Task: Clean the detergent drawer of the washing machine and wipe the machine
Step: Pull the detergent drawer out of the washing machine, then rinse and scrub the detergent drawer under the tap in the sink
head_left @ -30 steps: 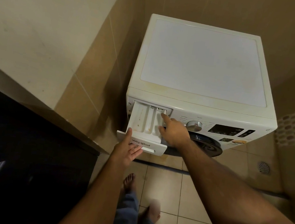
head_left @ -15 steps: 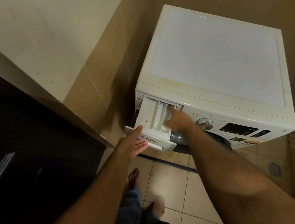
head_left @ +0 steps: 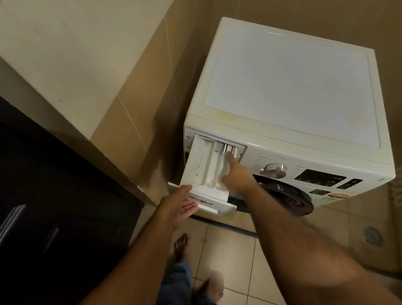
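While the detergent drawer [head_left: 206,170] is standing pulled well out of its slot at the upper left of the washing machine [head_left: 291,92] front, both hands are working on it. Left hand [head_left: 179,206] is cupping the drawer's front panel from below, palm up: thumb is lying on the top of the panel just left of the brand lettering, the other fingers [head_left: 192,207] are lying straight and close together under the panel's lower edge. Right hand [head_left: 236,179] is reaching over the drawer's right side; its index finger [head_left: 229,159] is pointing straight out and touching the small insert at the back of the rightmost compartment, the remaining fingers are curling in toward the palm and holding nothing.

Drawer interior is showing three long compartments; orange-brown staining is sitting along the leftmost one and at the near ends of the dividers. Machine is white, its top panel is bare, with yellowish marks along the front edge. Right of the drawer slot a silver dial [head_left: 275,170] is sitting on the control strip, then a dark display [head_left: 320,178]. Dark round door [head_left: 288,197] is showing below the strip, partly hidden by the right forearm.

Machine is standing in a tiled corner. Floor drain [head_left: 372,235] is lying to the right on the tile floor [head_left: 227,257]. Bare feet are standing on the floor below the drawer. Dark cabinet [head_left: 36,208] is filling the lower left.
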